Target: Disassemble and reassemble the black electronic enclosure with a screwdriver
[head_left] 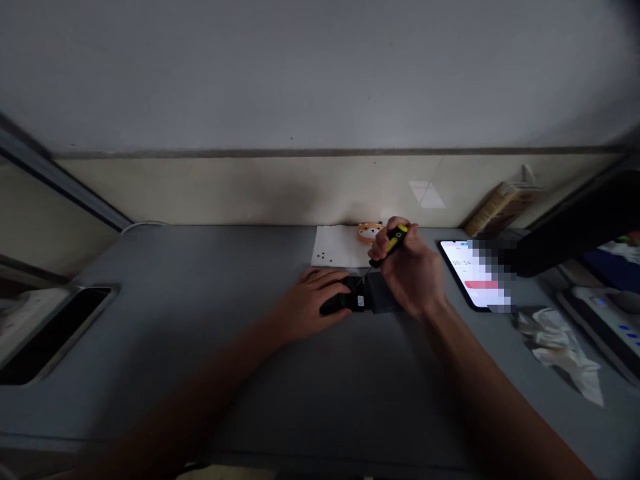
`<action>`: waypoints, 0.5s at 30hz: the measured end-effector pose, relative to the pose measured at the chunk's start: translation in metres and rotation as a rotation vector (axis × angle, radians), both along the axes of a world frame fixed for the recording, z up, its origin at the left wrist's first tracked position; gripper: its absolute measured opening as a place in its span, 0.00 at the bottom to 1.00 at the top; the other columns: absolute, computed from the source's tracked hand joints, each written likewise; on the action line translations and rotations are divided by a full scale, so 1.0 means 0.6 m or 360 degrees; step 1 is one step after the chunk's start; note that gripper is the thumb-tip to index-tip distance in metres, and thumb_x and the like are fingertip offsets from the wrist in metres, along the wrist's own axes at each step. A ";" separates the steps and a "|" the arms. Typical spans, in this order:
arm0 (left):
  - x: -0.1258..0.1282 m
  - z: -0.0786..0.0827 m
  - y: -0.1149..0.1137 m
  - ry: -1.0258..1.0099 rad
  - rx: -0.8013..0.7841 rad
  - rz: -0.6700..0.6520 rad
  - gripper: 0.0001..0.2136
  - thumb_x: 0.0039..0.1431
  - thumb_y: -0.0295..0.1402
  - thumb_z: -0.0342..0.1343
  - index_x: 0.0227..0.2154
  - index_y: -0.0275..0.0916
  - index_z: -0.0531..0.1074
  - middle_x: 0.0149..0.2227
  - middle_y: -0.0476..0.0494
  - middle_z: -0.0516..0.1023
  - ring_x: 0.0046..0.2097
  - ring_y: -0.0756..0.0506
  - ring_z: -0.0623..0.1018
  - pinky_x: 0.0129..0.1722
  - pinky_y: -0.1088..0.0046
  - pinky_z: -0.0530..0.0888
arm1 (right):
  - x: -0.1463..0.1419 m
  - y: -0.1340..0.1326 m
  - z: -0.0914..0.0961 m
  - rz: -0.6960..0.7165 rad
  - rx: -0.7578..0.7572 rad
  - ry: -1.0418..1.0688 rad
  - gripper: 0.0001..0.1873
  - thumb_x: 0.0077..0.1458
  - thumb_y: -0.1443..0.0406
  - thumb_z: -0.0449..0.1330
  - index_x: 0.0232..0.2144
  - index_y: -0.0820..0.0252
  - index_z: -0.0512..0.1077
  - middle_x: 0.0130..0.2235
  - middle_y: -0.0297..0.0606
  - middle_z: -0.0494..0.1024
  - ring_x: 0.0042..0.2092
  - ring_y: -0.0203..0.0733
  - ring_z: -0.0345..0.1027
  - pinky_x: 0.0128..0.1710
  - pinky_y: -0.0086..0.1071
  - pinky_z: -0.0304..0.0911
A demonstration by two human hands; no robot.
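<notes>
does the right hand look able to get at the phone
Probably yes: the phone lies just to the right of the right hand, and nothing visible stands between them. The hand grips a screwdriver, though, so it would likely have to put that down to pick the phone up.

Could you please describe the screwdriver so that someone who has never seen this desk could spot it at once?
At the grey desk, find the right hand, between the left hand and the lit phone. The screwdriver is in its grip, thin shaft slanting down toward a black device. Yellow patches on its black handle set it apart from that device.
</notes>
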State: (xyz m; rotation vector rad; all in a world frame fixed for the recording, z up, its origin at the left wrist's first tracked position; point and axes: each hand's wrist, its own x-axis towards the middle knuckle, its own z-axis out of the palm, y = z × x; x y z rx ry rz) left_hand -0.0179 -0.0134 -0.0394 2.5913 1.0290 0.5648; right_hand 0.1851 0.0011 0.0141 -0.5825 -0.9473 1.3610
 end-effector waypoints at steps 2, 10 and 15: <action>0.000 -0.001 0.000 -0.0010 0.0004 0.0013 0.11 0.68 0.41 0.57 0.49 0.45 0.76 0.62 0.41 0.75 0.63 0.38 0.73 0.63 0.53 0.67 | -0.003 -0.003 0.000 -0.0004 -0.0009 0.0040 0.18 0.63 0.47 0.59 0.33 0.52 0.67 0.27 0.30 0.62 0.26 0.36 0.56 0.29 0.33 0.62; 0.000 0.000 0.001 0.0017 -0.0045 0.0025 0.13 0.68 0.43 0.57 0.49 0.45 0.76 0.61 0.42 0.76 0.62 0.38 0.74 0.64 0.52 0.66 | 0.001 -0.006 -0.006 -0.0033 0.0007 0.0005 0.19 0.58 0.49 0.66 0.28 0.52 0.65 0.30 0.31 0.66 0.29 0.36 0.61 0.31 0.33 0.63; 0.001 0.003 0.000 0.0013 -0.0050 0.0027 0.12 0.67 0.43 0.58 0.49 0.45 0.76 0.62 0.42 0.76 0.62 0.38 0.74 0.64 0.52 0.66 | 0.008 -0.001 0.000 0.0027 -0.0020 -0.0112 0.18 0.61 0.46 0.61 0.32 0.52 0.71 0.31 0.33 0.68 0.31 0.37 0.64 0.34 0.36 0.67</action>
